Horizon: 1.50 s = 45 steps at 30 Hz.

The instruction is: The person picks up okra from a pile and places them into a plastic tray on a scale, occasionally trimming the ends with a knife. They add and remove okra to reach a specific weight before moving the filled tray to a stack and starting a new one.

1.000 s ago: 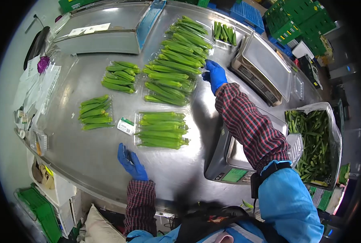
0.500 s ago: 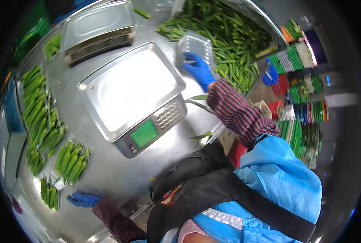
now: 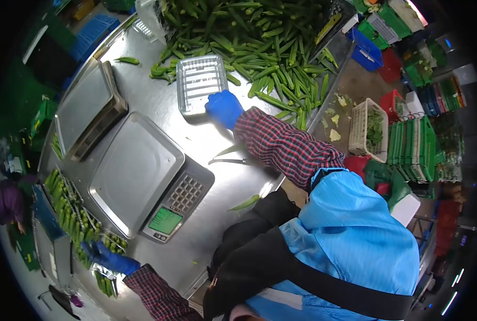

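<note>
My right hand (image 3: pixel 224 108), in a blue glove, is closed on the near corner of a clear plastic tray (image 3: pixel 201 85), which has ridges across its bottom. The tray is beside a heap of loose okra (image 3: pixel 249 32). At the lower left, my gloved left hand (image 3: pixel 109 258) has its fingers apart and overlaps the edge of the packed okra (image 3: pixel 72 214). A smaller okra pack (image 3: pixel 104 283) is just below that hand. Between my hands stands a digital scale (image 3: pixel 137 174) with a bare metal pan and a lit green display.
A second scale (image 3: pixel 86 112) stands farther left on the metal table (image 3: pixel 217 203). Near my right forearm are a knife (image 3: pixel 229 161) and a single okra pod (image 3: pixel 245 203). On the floor to the right are a white basket (image 3: pixel 368 131) and green crates (image 3: pixel 414 150).
The view has shifted, and my right hand has gone from reaching over the tray with fingers spread to gripping its corner. My left hand has moved up onto the packed okra.
</note>
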Motion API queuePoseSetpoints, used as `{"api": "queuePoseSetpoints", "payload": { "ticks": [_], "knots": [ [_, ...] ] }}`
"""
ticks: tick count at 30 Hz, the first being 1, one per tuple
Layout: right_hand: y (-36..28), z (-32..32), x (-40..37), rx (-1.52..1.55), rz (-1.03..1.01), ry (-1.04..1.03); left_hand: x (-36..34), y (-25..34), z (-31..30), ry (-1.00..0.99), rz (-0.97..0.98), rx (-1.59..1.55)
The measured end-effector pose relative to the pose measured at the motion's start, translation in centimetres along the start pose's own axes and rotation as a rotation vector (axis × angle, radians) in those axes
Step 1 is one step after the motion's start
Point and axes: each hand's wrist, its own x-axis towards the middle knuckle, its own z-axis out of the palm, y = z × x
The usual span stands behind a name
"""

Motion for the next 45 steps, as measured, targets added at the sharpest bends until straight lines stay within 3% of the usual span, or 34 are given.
{"api": "queuePoseSetpoints", "payload": {
  "ticks": [2,4,7,8,9,10,11,12,13,15,17,18,20,21,22,24,26,29,32,34,38,39,42,43,45],
  "knots": [
    [0.6,0.0,-0.2,0.250,-0.088,0.110,-0.3,1.7,3.4,-0.055,0.011,-0.041],
    [1.2,0.5,0.2,0.306,-0.038,0.171,-1.1,2.3,6.9,-0.236,-0.072,-0.202],
    [1.6,1.0,0.1,0.495,-0.020,0.223,-2.1,8.2,12.7,-0.500,-0.035,-0.204],
    [1.8,0.7,0.0,0.505,-0.020,0.217,-2.5,9.6,14.5,-0.550,0.055,-0.152],
    [2.0,-0.4,-0.2,0.616,-0.079,0.278,-2.6,11.4,16.0,-0.606,0.308,-0.013],
    [2.1,-1.6,-0.5,0.726,-0.139,0.335,-2.3,14.1,17.4,-0.610,0.299,-0.006],
    [2.0,-2.7,-1.0,0.970,-0.287,0.443,-2.0,17.1,18.5,-0.688,0.669,0.194],
    [1.6,-3.9,-1.8,1.023,-0.375,0.418,-1.9,18.6,19.1,-0.753,1.040,0.399],
    [1.3,-4.9,-2.6,0.948,-0.483,0.401,-1.8,18.6,19.3,-0.752,1.025,0.410],
    [2.5,-6.5,-2.6,0.872,-0.613,0.386,-1.0,18.2,19.8,-0.939,1.159,0.238],
    [4.5,-7.4,-2.2,1.166,-0.427,0.385,-0.7,16.9,19.0,-0.892,1.112,0.308],
    [6.7,-6.5,-1.4,1.175,-0.344,0.326,-0.7,15.9,18.3,-0.849,1.074,0.365],
    [11.5,-2.5,1.1,1.001,0.021,0.409,-0.8,12.7,16.6,-0.844,0.993,0.473],
    [14.3,-1.7,3.0,0.704,0.107,0.399,-1.4,11.2,15.6,-0.845,0.915,0.568],
    [16.6,-0.2,4.7,0.664,0.190,0.356,-2.4,10.0,14.8,-0.843,0.909,0.581],
    [19.4,2.9,8.6,0.517,0.236,0.340,-3.8,8.3,13.4,-0.929,0.570,0.576],
    [19.8,3.5,11.4,0.258,0.424,-0.016,-5.0,10.5,13.3,-0.982,0.465,0.509],
    [18.9,3.5,13.7,0.293,0.524,-0.164,-5.6,13.6,15.0,-0.989,0.327,0.331],
    [18.5,9.9,14.9,0.425,0.544,-0.199,-5.6,15.5,17.7,-0.940,0.370,0.330],
    [19.1,10.2,13.8,0.438,0.495,-0.177,-5.7,16.7,20.1,-0.977,0.361,0.209],
    [22.6,9.4,11.8,0.755,0.479,-0.117,-6.6,19.2,26.6,-1.062,0.342,0.174],
    [23.0,9.2,11.6,0.887,0.503,-0.116,-6.9,19.6,28.9,-1.089,0.452,0.191],
    [22.7,8.1,11.2,0.701,0.393,-0.216,-8.4,19.7,35.6,-1.148,0.698,0.264],
    [21.9,7.9,10.7,0.549,0.264,-0.183,-9.3,19.1,37.0,-1.147,0.697,0.263],
    [19.6,6.0,11.7,0.406,0.289,-0.245,-10.8,18.1,39.1,-1.209,0.593,0.388]
  ]
}}
